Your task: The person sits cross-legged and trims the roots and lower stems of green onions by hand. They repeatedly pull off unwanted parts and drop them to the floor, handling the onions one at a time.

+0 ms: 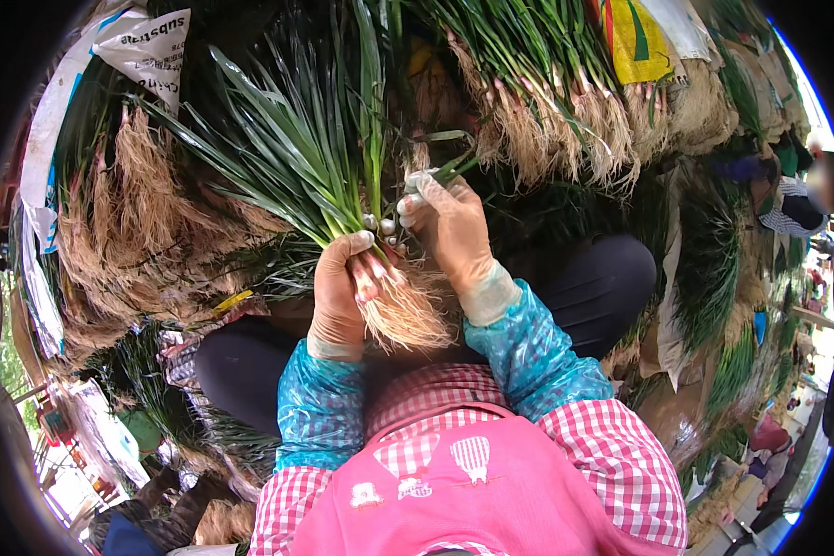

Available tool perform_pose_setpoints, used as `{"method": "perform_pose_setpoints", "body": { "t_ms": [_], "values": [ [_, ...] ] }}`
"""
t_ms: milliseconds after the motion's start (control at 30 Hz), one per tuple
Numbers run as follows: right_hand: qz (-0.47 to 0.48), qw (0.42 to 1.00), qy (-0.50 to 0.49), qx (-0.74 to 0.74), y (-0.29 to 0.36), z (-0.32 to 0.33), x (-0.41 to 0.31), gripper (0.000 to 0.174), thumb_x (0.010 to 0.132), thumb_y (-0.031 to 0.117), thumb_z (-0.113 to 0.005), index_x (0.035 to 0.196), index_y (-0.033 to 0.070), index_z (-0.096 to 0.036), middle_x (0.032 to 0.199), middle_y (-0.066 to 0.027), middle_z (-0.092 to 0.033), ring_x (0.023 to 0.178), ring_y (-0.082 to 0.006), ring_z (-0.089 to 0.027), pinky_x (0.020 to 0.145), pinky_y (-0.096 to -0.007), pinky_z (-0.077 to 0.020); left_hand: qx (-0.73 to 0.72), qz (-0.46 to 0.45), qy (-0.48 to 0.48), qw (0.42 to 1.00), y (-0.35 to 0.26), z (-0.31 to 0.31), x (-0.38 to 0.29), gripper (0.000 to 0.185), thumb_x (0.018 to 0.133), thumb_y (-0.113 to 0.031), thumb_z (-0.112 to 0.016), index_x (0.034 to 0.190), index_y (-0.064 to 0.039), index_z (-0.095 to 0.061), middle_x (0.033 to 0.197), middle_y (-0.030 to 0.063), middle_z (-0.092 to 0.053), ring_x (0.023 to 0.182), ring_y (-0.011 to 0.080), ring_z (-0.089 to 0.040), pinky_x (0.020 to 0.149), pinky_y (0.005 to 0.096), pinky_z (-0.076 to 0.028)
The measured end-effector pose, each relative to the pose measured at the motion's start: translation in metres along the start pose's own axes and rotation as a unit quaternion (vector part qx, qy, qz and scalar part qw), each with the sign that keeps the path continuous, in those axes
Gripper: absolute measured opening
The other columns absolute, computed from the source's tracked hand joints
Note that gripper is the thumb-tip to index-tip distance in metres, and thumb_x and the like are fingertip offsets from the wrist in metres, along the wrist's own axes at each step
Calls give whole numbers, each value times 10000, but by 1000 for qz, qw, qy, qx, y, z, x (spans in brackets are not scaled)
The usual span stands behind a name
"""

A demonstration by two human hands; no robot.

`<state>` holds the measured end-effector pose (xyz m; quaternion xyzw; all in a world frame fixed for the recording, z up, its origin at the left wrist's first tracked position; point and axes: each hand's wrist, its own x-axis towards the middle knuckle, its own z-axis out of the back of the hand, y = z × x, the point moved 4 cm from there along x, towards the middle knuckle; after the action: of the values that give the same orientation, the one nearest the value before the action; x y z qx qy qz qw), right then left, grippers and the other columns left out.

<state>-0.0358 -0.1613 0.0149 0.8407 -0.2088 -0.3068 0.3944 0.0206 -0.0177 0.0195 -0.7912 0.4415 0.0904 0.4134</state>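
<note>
My left hand [337, 295], in a pale thin glove, is closed around a bunch of green garlic [309, 160] just above its pinkish stem bases. The leaves fan up and away from me, and the long tan roots [406, 313] hang toward my lap. Beside the bunch, on its right, my right hand [455, 229] is raised, also gloved, its thumb and fingers pinched together. A strip of green leaf [459, 168] sticks out of that pinch. Part of the fingers of my left hand is hidden behind the stems.
Rooted green garlic lies heaped at the far left [142, 187] and far right [570, 125]. A printed white sack [149, 52] and a yellow sack [639, 45] cover parts of the heaps. Loose leaves lie under my hands. Another person [796, 208] is at the right edge.
</note>
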Motion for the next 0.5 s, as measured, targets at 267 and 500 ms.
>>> {"method": "perform_pose_setpoints", "body": {
  "t_ms": [267,500],
  "values": [
    [-77,973,41,-212,45,30,1,334,975,275,-565,1162,-1,-591,736,-101,-676,546,-147,-592,542,-266,-463,-103,-14,64,993,-18,0,-11,412,820,-169,-520,1132,97,-564,1028,239,-653,810,320,-667,865,430,-548],
    [-104,914,252,-302,24,-8,-34,607,955,423,-583,1411,48,-445,812,-30,-614,557,-77,-522,509,-247,-435,-99,-51,250,962,-25,11,-8,529,784,-215,-534,1175,140,-545,1178,346,-578,989,415,-648,889,407,-543]
  ]
}}
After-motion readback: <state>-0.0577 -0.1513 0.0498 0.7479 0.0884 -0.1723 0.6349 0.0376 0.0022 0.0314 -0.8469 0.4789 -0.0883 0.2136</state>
